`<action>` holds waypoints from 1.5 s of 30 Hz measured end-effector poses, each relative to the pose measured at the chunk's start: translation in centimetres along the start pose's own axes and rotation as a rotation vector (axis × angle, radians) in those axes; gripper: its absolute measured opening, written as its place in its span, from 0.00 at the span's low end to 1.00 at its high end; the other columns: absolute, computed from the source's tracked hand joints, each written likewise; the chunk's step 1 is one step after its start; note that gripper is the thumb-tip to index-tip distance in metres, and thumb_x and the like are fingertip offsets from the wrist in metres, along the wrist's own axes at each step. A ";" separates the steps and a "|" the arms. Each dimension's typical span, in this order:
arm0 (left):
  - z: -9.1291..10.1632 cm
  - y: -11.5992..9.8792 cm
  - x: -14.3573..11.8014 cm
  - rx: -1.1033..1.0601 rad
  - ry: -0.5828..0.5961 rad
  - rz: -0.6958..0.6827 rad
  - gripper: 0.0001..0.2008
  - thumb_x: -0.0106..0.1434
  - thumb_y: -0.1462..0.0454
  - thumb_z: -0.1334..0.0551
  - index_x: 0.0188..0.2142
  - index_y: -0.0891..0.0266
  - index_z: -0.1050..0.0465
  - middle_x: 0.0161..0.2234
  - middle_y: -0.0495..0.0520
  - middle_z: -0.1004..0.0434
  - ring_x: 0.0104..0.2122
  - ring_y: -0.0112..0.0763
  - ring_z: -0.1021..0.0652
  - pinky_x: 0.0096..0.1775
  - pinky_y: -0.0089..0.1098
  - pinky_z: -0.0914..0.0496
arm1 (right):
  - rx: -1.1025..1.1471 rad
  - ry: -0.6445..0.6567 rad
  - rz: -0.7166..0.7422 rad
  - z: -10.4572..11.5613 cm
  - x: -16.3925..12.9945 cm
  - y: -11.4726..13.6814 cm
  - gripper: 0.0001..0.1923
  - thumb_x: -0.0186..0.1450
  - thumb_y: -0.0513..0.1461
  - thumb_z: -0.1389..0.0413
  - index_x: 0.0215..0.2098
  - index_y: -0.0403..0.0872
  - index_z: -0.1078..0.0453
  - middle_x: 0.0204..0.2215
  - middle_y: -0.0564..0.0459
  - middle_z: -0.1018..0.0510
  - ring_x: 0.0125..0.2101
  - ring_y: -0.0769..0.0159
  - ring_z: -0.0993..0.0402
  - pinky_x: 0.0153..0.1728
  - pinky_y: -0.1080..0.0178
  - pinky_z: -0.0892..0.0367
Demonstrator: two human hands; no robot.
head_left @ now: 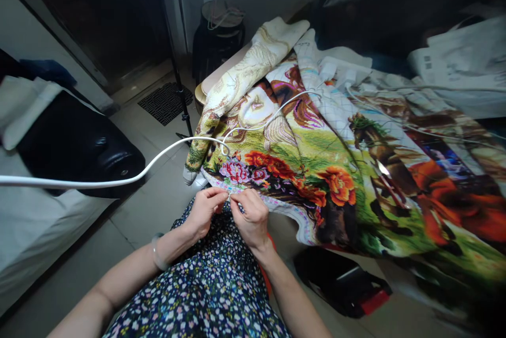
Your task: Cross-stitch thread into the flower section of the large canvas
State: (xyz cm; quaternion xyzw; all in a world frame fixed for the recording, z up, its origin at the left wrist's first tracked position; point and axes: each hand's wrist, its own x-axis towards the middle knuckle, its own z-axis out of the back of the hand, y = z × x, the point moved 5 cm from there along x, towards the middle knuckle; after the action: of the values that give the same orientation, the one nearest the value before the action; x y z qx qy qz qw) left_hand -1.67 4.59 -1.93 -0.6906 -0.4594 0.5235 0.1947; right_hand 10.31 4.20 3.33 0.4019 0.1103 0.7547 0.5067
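My left hand (206, 210) and my right hand (252, 218) meet fingertip to fingertip above my lap. Both are closed in a pinch. Whatever sits between the fingers is too small to make out. Just beyond them lies the near edge of a large cross-stitch cloth (294, 140), patterned with a pale face, orange and pink flowers and brown horses. Its far left side is rolled up. I cannot tell whether the fingertips touch its border. A white cable (166, 149) runs in from the left and loops over the cloth above my hands.
White plug adapters (350, 75) rest on the cloth's far part. A black stand pole (182, 98) rises at its left. Black-and-white padded seating (79, 143) is on the left. On the floor at right is a black and red object (342, 280). A white bag (466, 64) stands behind.
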 end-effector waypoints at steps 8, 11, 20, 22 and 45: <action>-0.2 0.1 0.0 0.050 -0.038 -0.004 0.12 0.44 0.60 0.31 0.22 0.66 0.29 0.16 0.44 0.39 0.18 0.19 0.41 0.22 0.26 0.47 | -0.170 -0.028 0.064 0.1 0.0 0.4 0.10 0.66 0.33 0.47 0.27 0.45 0.28 0.21 0.53 0.33 0.27 0.65 0.38 0.29 0.63 0.42; -0.2 0.1 -0.1 0.052 -0.024 -0.007 0.11 0.46 0.61 0.32 0.21 0.64 0.31 0.16 0.44 0.40 0.18 0.20 0.40 0.23 0.26 0.45 | -0.176 -0.040 0.039 0.4 0.1 -0.1 0.10 0.65 0.32 0.47 0.28 0.45 0.28 0.22 0.52 0.32 0.27 0.65 0.37 0.29 0.63 0.41; -0.1 -4.1 -2.1 -0.121 0.281 -0.263 0.09 0.59 0.59 0.38 0.29 0.59 0.37 0.18 0.43 0.39 0.22 0.26 0.32 0.34 0.32 0.32 | -0.116 -0.032 -0.132 2.4 0.6 -3.4 0.09 0.63 0.30 0.47 0.29 0.46 0.27 0.24 0.52 0.29 0.29 0.65 0.33 0.31 0.63 0.37; 0.1 -4.0 -1.7 -0.149 0.318 -0.185 0.09 0.60 0.58 0.39 0.31 0.58 0.37 0.16 0.39 0.50 0.15 0.19 0.46 0.22 0.24 0.41 | -0.069 -0.020 -0.109 3.3 0.9 -2.9 0.09 0.63 0.31 0.47 0.28 0.46 0.27 0.24 0.53 0.29 0.29 0.66 0.33 0.30 0.64 0.37; 5.5 -1.6 1.8 1.066 0.521 -0.147 0.15 0.60 0.53 0.46 0.28 0.60 0.29 0.27 0.51 0.27 0.30 0.36 0.30 0.34 0.30 0.38 | 0.071 -0.618 -0.256 20.3 -0.5 -4.1 0.02 0.58 0.35 0.38 0.29 0.46 0.27 0.26 0.53 0.27 0.27 0.67 0.31 0.27 0.63 0.35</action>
State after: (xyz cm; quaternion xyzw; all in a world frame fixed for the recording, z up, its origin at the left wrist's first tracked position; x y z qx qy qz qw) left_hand -7.26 5.72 -3.80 -0.5698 -0.1171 0.4805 0.6564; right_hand 27.75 0.77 13.93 0.6120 0.0274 0.5232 0.5925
